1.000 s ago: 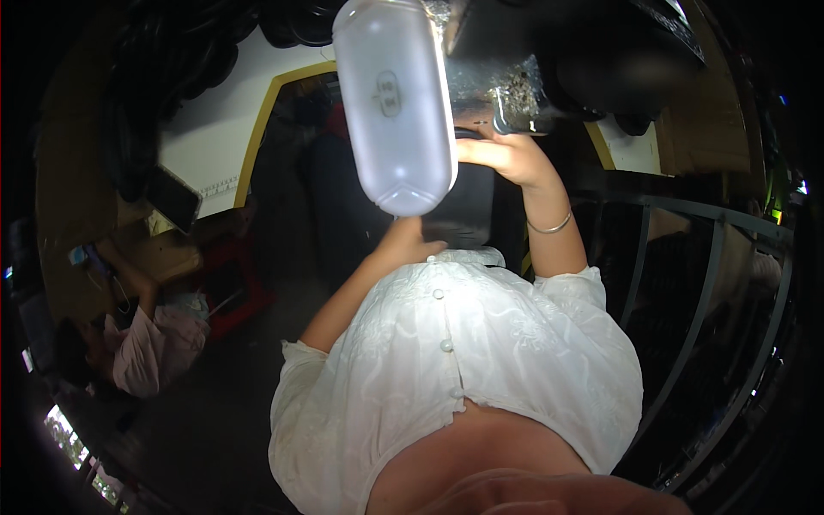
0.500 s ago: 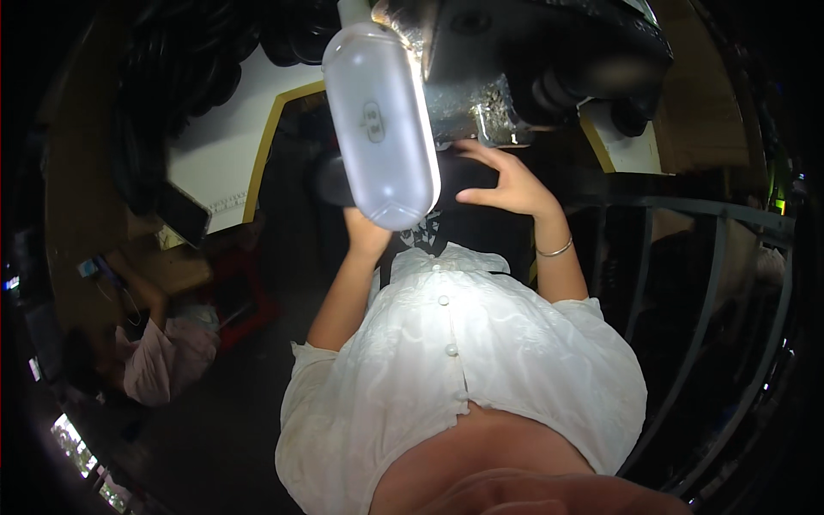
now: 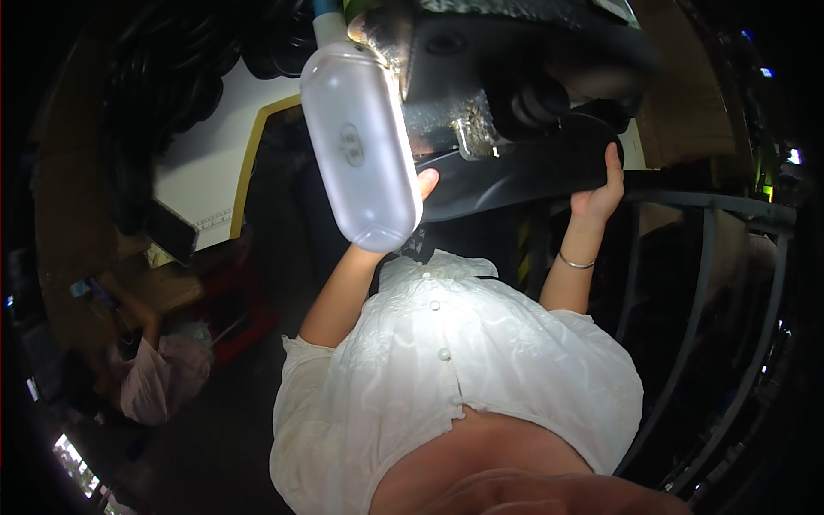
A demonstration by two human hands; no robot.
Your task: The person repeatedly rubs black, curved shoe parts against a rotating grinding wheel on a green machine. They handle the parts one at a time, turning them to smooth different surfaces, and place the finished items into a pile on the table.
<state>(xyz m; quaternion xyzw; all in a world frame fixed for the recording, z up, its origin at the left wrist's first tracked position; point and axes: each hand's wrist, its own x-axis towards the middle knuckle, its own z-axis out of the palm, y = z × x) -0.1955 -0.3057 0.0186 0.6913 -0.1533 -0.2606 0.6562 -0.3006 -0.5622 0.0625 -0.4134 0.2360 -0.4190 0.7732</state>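
A long, black, smooth flat piece with a rounded end (image 3: 515, 178) stretches across beneath a dark machine head (image 3: 481, 69). My right hand (image 3: 596, 196) is closed on its right end, one digit lying along the edge. At the other end, my left hand (image 3: 428, 183) grips the piece; only a thumb tip shows, and the remaining fingers are behind the lit white lamp (image 3: 360, 154). Metal parts of the machine (image 3: 476, 137) sit just over the piece's far edge. What exactly the piece is, I cannot tell.
A white worktop with a yellow edge (image 3: 249, 172) lies to the left, bearing a phone (image 3: 172, 233) and heaped black pieces (image 3: 163, 112). Grey metal rails (image 3: 704, 275) stand at the right. Another person in a pink top (image 3: 163, 378) is at lower left beside a red stool (image 3: 245, 313).
The black piece has come out from behind the lamp and extended rightward. My right hand, open and apart before, has moved right and closed on its end. The view has shifted slightly.
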